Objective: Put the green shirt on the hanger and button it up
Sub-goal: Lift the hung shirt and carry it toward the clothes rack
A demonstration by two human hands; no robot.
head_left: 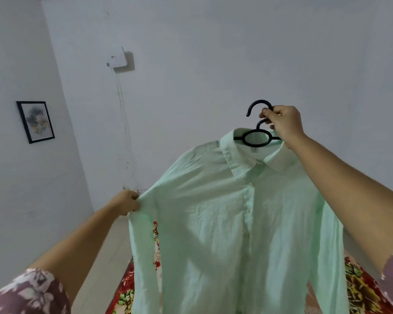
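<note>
A pale green shirt (pixel 213 211) hangs in the air on a black plastic hanger (pixel 255 135), its collar folded down and its front placket closed with small buttons. My right hand (pixel 281 123) is raised and grips the hanger's neck just below the hook. My left hand (pixel 127 201) pinches the shirt at the left shoulder seam, where the sleeve begins. Both sleeves hang straight down. The shirt's lower hem runs out of view at the bottom.
Behind the shirt lies a red floral bedspread (pixel 361 291). A white wall (pixel 213 64) stands close ahead, with a white box and cables (pixel 116 57). A framed picture (pixel 35 121) hangs on the left wall. Pale floor (pixel 107 257) shows at lower left.
</note>
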